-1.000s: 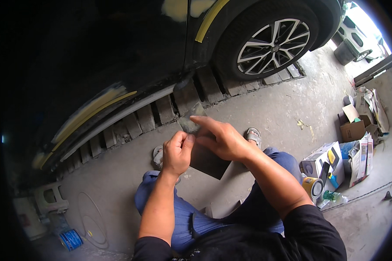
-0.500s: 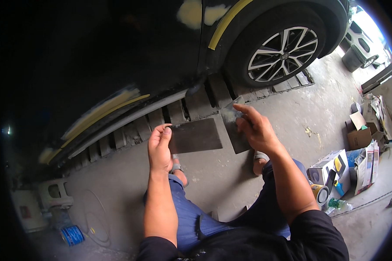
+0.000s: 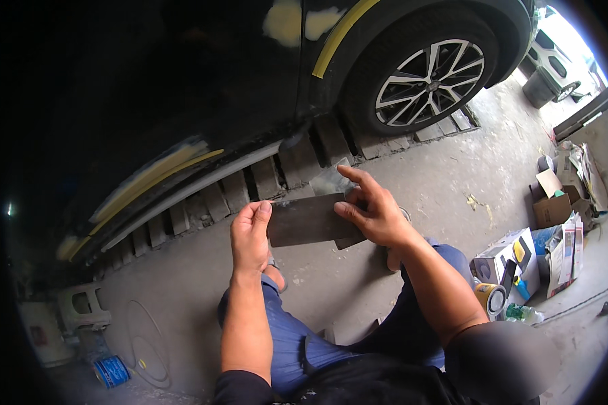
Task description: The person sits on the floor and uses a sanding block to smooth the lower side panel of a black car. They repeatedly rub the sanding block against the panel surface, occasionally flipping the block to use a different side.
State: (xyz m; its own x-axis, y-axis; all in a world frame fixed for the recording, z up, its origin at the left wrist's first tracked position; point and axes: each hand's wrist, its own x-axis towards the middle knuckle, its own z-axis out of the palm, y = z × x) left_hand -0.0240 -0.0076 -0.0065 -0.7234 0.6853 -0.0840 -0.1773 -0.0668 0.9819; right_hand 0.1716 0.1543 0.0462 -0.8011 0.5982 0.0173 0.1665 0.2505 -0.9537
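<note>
My left hand [image 3: 248, 239] pinches the left end of a dark rectangular sheet [image 3: 302, 219], which looks like sandpaper, held sideways between my knees. My right hand [image 3: 378, 216] has its thumb on that sheet's right end and also holds a second sheet [image 3: 325, 180] behind it, with a paler, scuffed top, tilted upright; its index finger sticks out over it. Above my hands is a black car's side [image 3: 148, 81], with cream filler patches [image 3: 284, 23], strips of yellow tape [image 3: 336, 37] and a pale smeared band along the lower door.
The car's wheel [image 3: 431, 86] stands on slatted floor blocks [image 3: 236, 190]. Boxes, papers [image 3: 561, 256], a can [image 3: 490, 298] and a bottle lie at right; a white plastic piece [image 3: 81, 304], blue can [image 3: 111, 371] and hose lie at lower left. Another vehicle [image 3: 561, 64] shows beyond the doorway.
One second ago my hands were bunched together; they then parted with a sheet in each. Since then my right hand has moved left and down, bringing its thumb onto the left hand's sheet.
</note>
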